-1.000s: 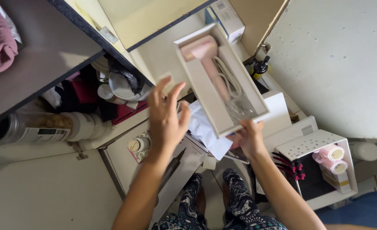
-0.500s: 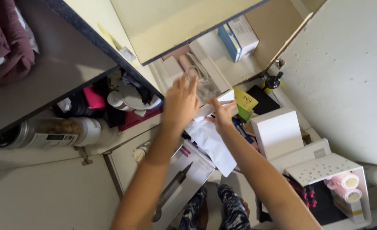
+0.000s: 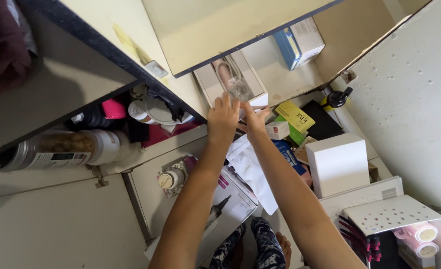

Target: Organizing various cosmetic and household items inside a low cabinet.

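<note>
Open white box (image 3: 233,79) with a pink device and coiled cord inside sits on the cupboard shelf (image 3: 285,82), tucked under the cream panel (image 3: 215,25) above it. Left hand (image 3: 222,118) lies against the box's near end, fingers spread over the rim. Right hand (image 3: 254,121) just beside it, fingertips on the box's near corner. Cannot tell whether either hand actually clamps the box or only presses on it.

Room around the box: bare shelf to its right, reaching as far as the blue-and-white carton (image 3: 300,46) deeper in. The panel edge hangs close over the box's far end. To its left, the dark shelf edge (image 3: 145,82) with crowded jars and lids beneath.

Below the box: small white carton (image 3: 277,130), yellow packet (image 3: 294,116), black pump bottle (image 3: 336,98), white cube box (image 3: 338,163), loose white paper (image 3: 253,169) under the right forearm. Further off, a large supplement jar (image 3: 68,148) lies on its side.
</note>
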